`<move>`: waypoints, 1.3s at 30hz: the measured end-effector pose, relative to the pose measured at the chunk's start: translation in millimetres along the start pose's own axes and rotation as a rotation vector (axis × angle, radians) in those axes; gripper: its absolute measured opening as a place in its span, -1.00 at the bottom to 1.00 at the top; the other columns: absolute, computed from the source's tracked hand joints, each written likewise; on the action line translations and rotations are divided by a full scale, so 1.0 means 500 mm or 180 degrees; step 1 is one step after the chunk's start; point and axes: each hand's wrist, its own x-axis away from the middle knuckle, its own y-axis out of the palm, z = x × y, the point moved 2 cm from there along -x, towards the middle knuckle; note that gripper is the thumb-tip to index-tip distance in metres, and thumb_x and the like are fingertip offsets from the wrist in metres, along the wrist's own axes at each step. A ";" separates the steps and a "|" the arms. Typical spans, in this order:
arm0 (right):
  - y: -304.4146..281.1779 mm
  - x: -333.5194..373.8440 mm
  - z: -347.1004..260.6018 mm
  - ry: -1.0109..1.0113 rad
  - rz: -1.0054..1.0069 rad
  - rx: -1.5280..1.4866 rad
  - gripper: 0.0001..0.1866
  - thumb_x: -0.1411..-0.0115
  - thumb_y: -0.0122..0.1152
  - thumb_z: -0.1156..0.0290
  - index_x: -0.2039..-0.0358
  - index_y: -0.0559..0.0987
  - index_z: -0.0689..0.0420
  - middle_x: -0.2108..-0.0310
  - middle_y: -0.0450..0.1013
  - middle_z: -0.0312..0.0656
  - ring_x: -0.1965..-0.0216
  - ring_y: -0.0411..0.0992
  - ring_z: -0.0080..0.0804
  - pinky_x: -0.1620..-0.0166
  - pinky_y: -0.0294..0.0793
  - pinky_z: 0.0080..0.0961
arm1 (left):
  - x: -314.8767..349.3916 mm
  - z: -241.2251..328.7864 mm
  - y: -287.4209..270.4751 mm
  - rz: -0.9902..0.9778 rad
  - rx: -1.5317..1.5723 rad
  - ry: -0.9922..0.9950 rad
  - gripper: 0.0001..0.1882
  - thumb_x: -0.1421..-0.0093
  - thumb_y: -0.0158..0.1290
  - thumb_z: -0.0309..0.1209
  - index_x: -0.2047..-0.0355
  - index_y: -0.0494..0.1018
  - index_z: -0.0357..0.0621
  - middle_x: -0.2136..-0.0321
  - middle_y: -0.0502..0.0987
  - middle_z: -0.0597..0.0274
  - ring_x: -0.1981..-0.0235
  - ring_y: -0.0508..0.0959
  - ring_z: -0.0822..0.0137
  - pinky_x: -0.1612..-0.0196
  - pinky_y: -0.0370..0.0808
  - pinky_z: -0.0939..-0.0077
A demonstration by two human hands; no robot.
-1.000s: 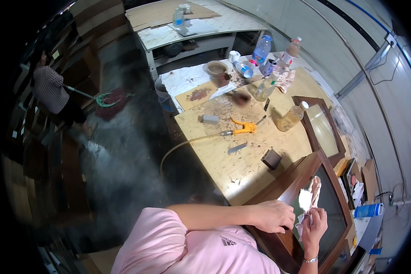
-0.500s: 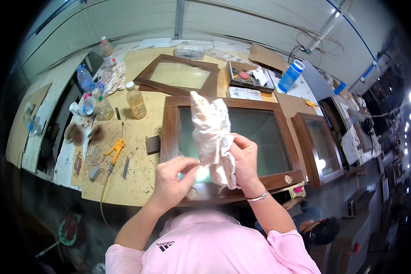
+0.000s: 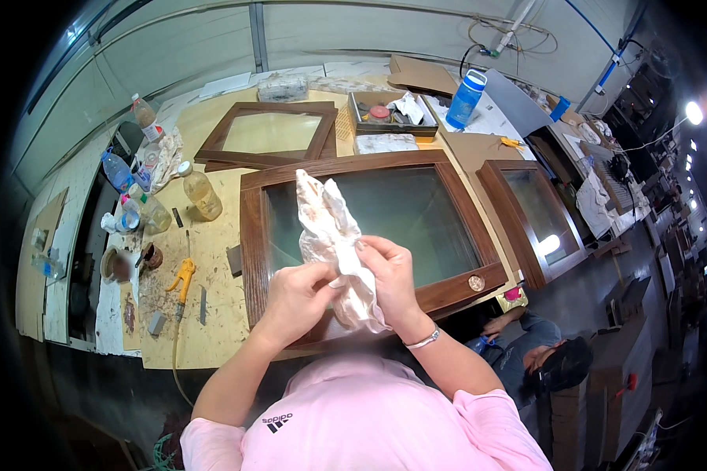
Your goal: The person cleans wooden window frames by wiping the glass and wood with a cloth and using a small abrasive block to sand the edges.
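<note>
A crumpled white cloth (image 3: 326, 228) with brownish stains is held up between my hands. My left hand (image 3: 300, 302) pinches its lower left edge, and my right hand (image 3: 389, 279) grips its right side with the fingers closed. Below the cloth lies a brown wooden frame (image 3: 385, 169) with a greenish glass pane (image 3: 436, 228). A round pale disc (image 3: 476, 282) sits on the frame's near right corner. The cloth and my hands hide part of the glass and the near rail.
A yellow air blow gun (image 3: 182, 276) with a hose lies left, near bottles such as a capped one (image 3: 203, 194). Behind are another glazed frame (image 3: 232, 118) and a box of odds and ends (image 3: 424, 129). A third frame (image 3: 491, 188) stands right. Another person (image 3: 526, 349) is low at the right.
My left hand, apart from the cloth's bulk before, now pinches its edge. The cloth's upper end has split into two points. The whole view has shifted and turned somewhat.
</note>
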 end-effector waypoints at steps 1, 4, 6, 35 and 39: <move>-0.002 0.000 -0.009 -0.0027 0.0223 0.0146 -0.81 -0.29 0.19 0.53 0.18 0.64 0.38 0.32 0.61 -0.20 0.36 0.52 -0.62 0.26 0.52 -0.66 | 0.003 -0.006 0.001 0.0078 0.0531 -0.0281 -0.90 -0.10 0.24 -0.57 0.47 0.55 -0.35 0.57 0.59 0.22 0.51 0.56 0.50 0.41 0.50 0.56; -0.029 -0.020 -0.046 -0.0306 0.0497 0.0179 -0.83 -0.27 0.19 0.54 0.21 0.65 0.38 0.35 0.61 -0.21 0.38 0.52 -0.60 0.26 0.51 -0.68 | 0.013 -0.029 -0.054 0.0420 0.0922 -0.0192 -0.88 -0.16 0.21 -0.49 0.49 0.55 -0.26 0.65 0.53 0.27 0.59 0.52 0.49 0.50 0.40 0.54; -0.084 -0.044 -0.052 -0.0505 0.0734 0.0211 -0.84 -0.25 0.20 0.56 0.24 0.66 0.38 0.37 0.61 -0.21 0.39 0.51 -0.61 0.29 0.49 -0.69 | 0.024 -0.060 -0.091 0.0982 0.1764 -0.0553 -0.89 -0.18 0.17 -0.54 0.50 0.53 -0.22 0.62 0.51 0.38 0.59 0.43 0.60 0.52 0.32 0.64; -0.062 -0.054 -0.099 -0.0527 -0.1089 0.3325 -0.70 -0.15 0.28 0.41 0.16 0.63 0.34 0.23 0.56 0.02 0.23 0.55 -0.20 0.12 0.54 -0.38 | 0.028 -0.045 -0.195 0.1561 -0.2136 0.0377 -0.69 -0.07 0.23 -0.46 0.15 0.56 -0.27 0.07 0.57 0.07 -0.01 0.50 0.01 -0.12 0.37 0.18; -0.014 -0.043 -0.098 -0.0052 -0.1465 0.3230 -0.71 -0.18 0.31 0.45 0.13 0.63 0.35 0.28 0.58 -0.07 0.24 0.56 -0.40 0.14 0.55 -0.52 | 0.021 -0.052 -0.138 0.0697 -0.1602 0.0479 -0.79 -0.06 0.24 -0.41 0.28 0.60 -0.20 0.17 0.59 0.10 0.03 0.50 0.06 -0.09 0.36 0.16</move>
